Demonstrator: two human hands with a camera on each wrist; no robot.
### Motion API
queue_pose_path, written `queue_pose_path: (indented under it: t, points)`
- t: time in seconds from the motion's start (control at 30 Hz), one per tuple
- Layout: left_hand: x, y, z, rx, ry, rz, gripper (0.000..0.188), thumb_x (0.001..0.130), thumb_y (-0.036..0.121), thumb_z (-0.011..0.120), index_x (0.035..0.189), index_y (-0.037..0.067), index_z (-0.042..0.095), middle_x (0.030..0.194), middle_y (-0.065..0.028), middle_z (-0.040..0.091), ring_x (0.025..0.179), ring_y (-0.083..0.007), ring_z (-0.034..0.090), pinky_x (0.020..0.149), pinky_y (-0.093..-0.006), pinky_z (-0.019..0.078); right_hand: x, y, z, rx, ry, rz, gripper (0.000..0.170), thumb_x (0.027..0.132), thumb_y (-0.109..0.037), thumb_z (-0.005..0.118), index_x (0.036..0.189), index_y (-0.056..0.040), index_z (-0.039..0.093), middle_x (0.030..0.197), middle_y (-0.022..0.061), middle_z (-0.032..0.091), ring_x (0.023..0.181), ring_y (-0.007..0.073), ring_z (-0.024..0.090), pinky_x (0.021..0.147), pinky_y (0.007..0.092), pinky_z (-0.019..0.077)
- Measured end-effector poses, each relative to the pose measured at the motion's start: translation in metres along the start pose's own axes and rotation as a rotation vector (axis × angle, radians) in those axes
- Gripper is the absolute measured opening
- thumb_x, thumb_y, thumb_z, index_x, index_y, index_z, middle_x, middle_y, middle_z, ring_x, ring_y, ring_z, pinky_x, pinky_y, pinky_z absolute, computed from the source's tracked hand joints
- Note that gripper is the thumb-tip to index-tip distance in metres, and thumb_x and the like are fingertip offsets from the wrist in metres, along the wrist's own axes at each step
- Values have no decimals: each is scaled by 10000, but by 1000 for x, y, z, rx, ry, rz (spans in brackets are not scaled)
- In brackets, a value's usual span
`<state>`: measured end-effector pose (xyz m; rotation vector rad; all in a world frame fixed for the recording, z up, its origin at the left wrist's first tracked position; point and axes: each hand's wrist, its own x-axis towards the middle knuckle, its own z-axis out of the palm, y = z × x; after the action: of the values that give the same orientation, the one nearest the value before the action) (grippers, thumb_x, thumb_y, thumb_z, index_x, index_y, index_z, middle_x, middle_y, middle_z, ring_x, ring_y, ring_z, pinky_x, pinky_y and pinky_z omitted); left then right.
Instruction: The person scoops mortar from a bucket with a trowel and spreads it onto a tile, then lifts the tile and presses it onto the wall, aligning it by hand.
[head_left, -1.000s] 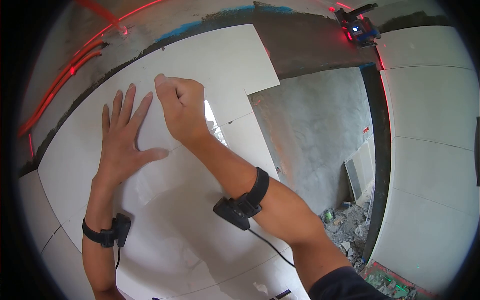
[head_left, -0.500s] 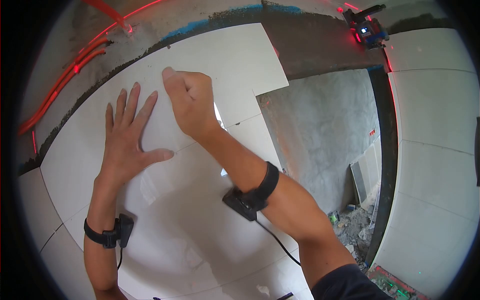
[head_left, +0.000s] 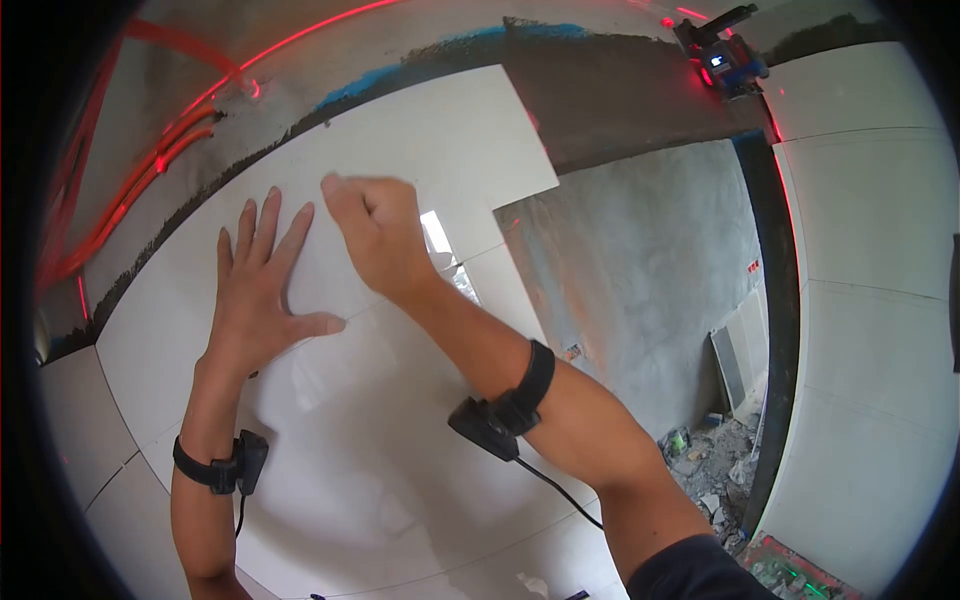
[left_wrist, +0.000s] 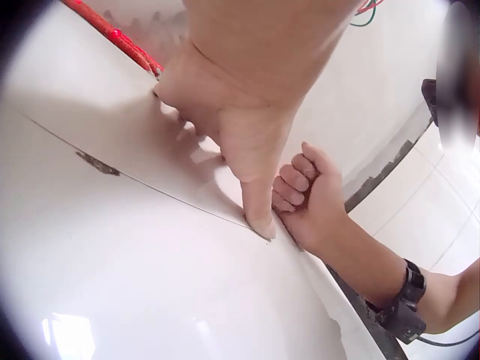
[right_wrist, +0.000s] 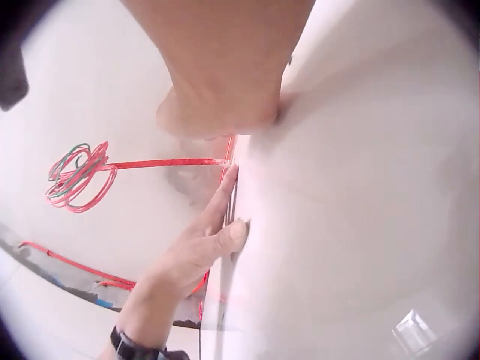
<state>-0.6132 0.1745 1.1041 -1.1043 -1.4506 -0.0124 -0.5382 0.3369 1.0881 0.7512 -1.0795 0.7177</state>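
Note:
A large white glossy wall tile [head_left: 440, 130] fills the middle of the head view, and a thin seam runs below it. My left hand [head_left: 255, 305] lies on this tile with fingers spread, its thumb close to the seam. To its right is my right hand [head_left: 380, 235], balled into a fist with nothing visible inside, its little-finger side toward the tile. In the left wrist view the fist's curled fingers [left_wrist: 292, 184] face the left thumb [left_wrist: 259, 214]. The right wrist view shows the fist from behind, with its fingers hidden.
A laser level [head_left: 725, 65] throws red lines at the upper right. Orange conduits [head_left: 150, 170] run along the upper left, and coiled wires [right_wrist: 79, 176] hang nearby. Right of the tile a doorway shows a grey wall [head_left: 640, 260] and rubble [head_left: 710, 480]. Tiled wall [head_left: 870, 250] stands beyond it.
The right fist rises slightly away from the left hand, then comes back down to the tile beside it. The left hand stays spread in place while the head view shifts a little.

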Motion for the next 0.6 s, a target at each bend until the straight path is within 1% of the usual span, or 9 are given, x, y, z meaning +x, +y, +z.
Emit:
queue_pose_path:
  t: [0.03, 0.1, 0.2, 0.27, 0.3, 0.37, 0.4, 0.47, 0.6]
  points:
    - [2, 0, -2, 4, -33, -8, 1267, 437, 640, 824, 1520, 209, 328, 1611, -127, 176, 1480, -383, 123, 1181, -589, 80, -4, -2, -7, -3, 3, -11, 421, 937, -205, 561, 611, 41, 460, 524, 172, 377, 481, 161, 305, 465, 372, 309]
    - [6, 6, -6, 14, -71, -6, 1285, 441, 678, 797, 1527, 195, 310, 1616, -133, 156, 1480, -398, 112, 1177, -599, 75, -27, -7, -29, -187, -104, 73, 432, 948, -181, 569, 623, 8, 356, 549, 17, 278, 562, 84, 271, 483, 322, 252]
    - [19, 16, -18, 25, -127, -32, 1282, 433, 621, 826, 1529, 204, 306, 1612, -156, 153, 1478, -393, 131, 1177, -589, 117, -54, -26, -61, -202, -97, 139, 430, 937, -171, 584, 624, 10, 350, 542, 26, 285, 553, 88, 267, 479, 324, 256]
    - [44, 23, -20, 59, -110, 44, 1287, 442, 608, 838, 1534, 211, 285, 1609, -174, 147, 1476, -385, 147, 1177, -568, 156, -67, -31, -75, -251, -91, 193, 386, 901, -163, 605, 616, 26, 428, 527, 155, 358, 468, 221, 311, 470, 375, 294]
    - [56, 26, -22, 74, -108, 40, 1287, 442, 608, 838, 1534, 211, 285, 1609, -174, 147, 1476, -385, 147, 1177, -568, 156, -71, -33, -80, -238, -90, 185, 386, 901, -163, 605, 616, 26, 428, 527, 155, 358, 468, 221, 311, 470, 375, 294]
    - [77, 32, -25, 62, -123, 65, 1296, 453, 634, 826, 1540, 213, 261, 1605, -193, 144, 1476, -379, 153, 1181, -543, 165, -80, -38, -89, -250, -122, 204, 413, 907, -155, 614, 615, 14, 376, 531, 45, 321, 519, 96, 284, 467, 327, 258]
    - [82, 34, -26, 76, -119, 67, 1296, 453, 634, 826, 1540, 213, 261, 1605, -193, 144, 1476, -379, 153, 1181, -543, 165, -84, -37, -92, -241, -116, 196, 413, 907, -155, 614, 615, 14, 376, 531, 45, 321, 519, 96, 284, 467, 327, 258]
    - [88, 38, -27, 72, -131, 65, 1271, 473, 551, 860, 1540, 202, 264, 1588, -230, 171, 1476, -372, 168, 1184, -528, 176, -92, -36, -98, -241, -169, 139, 404, 900, -140, 616, 604, 3, 382, 531, 58, 332, 499, 128, 282, 463, 330, 261]
    - [89, 34, -23, 96, -119, 78, 1290, 459, 593, 850, 1540, 199, 266, 1592, -226, 165, 1478, -371, 163, 1185, -530, 168, -103, -38, -103, -272, -221, 18, 382, 873, -130, 645, 601, -6, 408, 544, 102, 375, 488, 228, 346, 472, 362, 289]
